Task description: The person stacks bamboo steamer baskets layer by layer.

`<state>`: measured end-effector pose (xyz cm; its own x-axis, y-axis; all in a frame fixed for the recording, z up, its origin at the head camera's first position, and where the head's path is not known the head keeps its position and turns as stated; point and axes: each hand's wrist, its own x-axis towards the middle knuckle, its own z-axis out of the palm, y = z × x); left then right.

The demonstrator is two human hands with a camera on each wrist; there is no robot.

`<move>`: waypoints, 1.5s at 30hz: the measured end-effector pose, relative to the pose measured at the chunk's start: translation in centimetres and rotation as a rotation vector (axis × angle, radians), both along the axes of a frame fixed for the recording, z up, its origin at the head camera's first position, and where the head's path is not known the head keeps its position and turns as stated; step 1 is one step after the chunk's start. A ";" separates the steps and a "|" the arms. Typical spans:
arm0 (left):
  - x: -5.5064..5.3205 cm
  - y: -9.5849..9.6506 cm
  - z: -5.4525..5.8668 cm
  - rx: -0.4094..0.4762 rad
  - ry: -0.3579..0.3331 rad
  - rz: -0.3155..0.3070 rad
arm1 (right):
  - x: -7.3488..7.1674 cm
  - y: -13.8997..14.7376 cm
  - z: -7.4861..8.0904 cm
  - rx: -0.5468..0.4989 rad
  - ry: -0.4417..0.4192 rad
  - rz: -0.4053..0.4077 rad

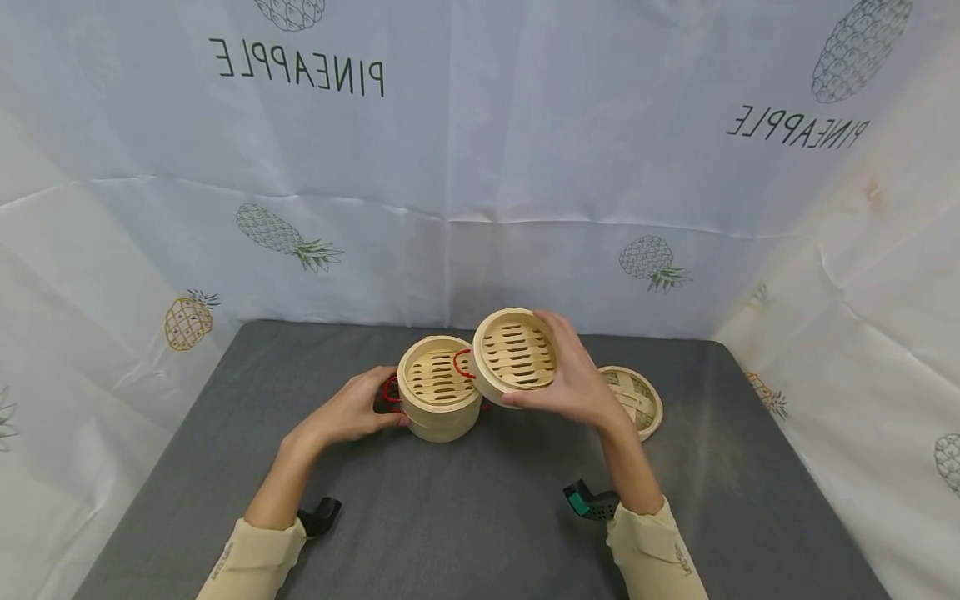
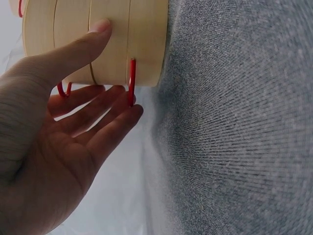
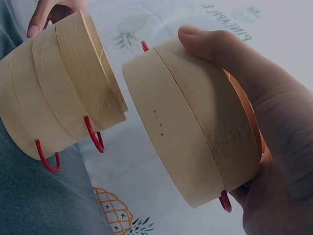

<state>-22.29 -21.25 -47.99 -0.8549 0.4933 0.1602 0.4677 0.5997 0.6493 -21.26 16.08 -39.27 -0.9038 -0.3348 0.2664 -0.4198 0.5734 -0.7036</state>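
Observation:
A stack of two round bamboo steamer baskets (image 1: 441, 424) stands on the grey table, slatted floor showing in the top one. At its left side my left hand (image 1: 352, 408) holds the stack, thumb (image 2: 100, 36) against the wall and fingers round by the red handles (image 2: 131, 81). My right hand (image 1: 573, 379) grips another steamer basket (image 3: 190, 122) by its rim, thumb on one side and fingers on the other. This basket is raised and tilted just right of the stack, overlapping its top edge in the head view. A red handle (image 1: 459, 364) sticks out from its left side.
A woven bamboo lid (image 1: 647, 406) lies on the table (image 1: 465, 525) at the right, partly behind my right wrist. A white curtain (image 1: 480, 150) with pineapple prints hangs behind the table and along its sides. Each wrist wears a black device (image 1: 592, 502).

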 end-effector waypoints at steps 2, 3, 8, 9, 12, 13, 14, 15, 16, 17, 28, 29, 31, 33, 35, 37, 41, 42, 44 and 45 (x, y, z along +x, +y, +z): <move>0.3 0.2 0.6 -0.012 -0.003 0.006 | 0.0 -0.1 -0.1 -0.003 -0.002 0.002; 0.4 0.3 0.8 -0.019 -0.008 0.009 | 0.0 -0.2 -0.1 -0.004 -0.003 0.003; 0.8 0.7 1.5 -0.061 -0.051 0.042 | 0.0 -0.6 -0.2 -0.012 -0.005 0.009; 0.8 0.7 1.4 -0.066 -0.059 0.048 | -0.1 -0.7 -0.2 -0.015 -0.004 0.010; 0.8 0.6 1.5 -0.078 -0.059 0.052 | -0.1 -1.0 -0.2 -0.024 0.004 0.015; 0.9 0.6 1.6 -0.077 -0.060 0.053 | -0.2 -1.1 -0.2 -0.026 0.005 0.017; 0.9 0.6 1.6 -0.077 -0.060 0.055 | -0.2 -1.2 -0.2 -0.026 0.006 0.018; 0.9 0.6 1.6 -0.078 -0.060 0.056 | -0.2 -1.3 -0.2 -0.026 0.007 0.019; 0.9 0.6 1.7 -0.079 -0.057 0.056 | -0.2 -1.4 -0.2 -0.028 0.007 0.021; 0.9 0.6 1.7 -0.078 -0.057 0.056 | -0.3 -1.4 -0.2 -0.029 0.007 0.023; -0.6 -0.5 -0.8 0.001 0.018 -0.018 | -0.4 -1.9 0.0 -0.032 0.015 0.023; -0.7 -0.6 -1.0 0.004 0.023 -0.021 | -0.4 -1.9 0.0 -0.034 0.016 0.024; -0.3 -0.2 -0.2 -0.007 -0.001 0.007 | -0.5 -2.1 0.1 -0.040 0.014 0.032; -0.3 -0.2 -0.2 0.002 -0.001 0.005 | -0.5 -2.3 0.1 -0.046 0.011 0.039; -0.5 -0.3 -0.6 -0.006 0.020 -0.001 | -0.5 -2.6 0.1 -0.050 0.011 0.047; -0.3 -0.2 -0.3 -0.010 0.018 0.001 | -0.6 -2.8 0.0 -0.049 0.017 0.054; 0.4 0.3 0.9 -0.028 -0.011 0.019 | -0.7 -3.3 0.1 -0.046 0.029 0.066; 0.7 0.6 1.4 -0.033 -0.031 0.030 | -0.7 -3.4 0.1 -0.047 0.031 0.069; 0.7 0.7 1.5 -0.050 -0.037 0.040 | -0.8 -3.5 0.1 -0.043 0.035 0.077; 0.8 0.8 1.5 -0.056 -0.039 0.044 | -0.8 -3.6 0.2 -0.042 0.038 0.080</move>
<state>-21.54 -20.49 -46.46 -0.8812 0.4622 0.0996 0.4151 0.6554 0.6310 -22.09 12.53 -39.09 -0.8639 -0.3931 0.3149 -0.4894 0.5075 -0.7092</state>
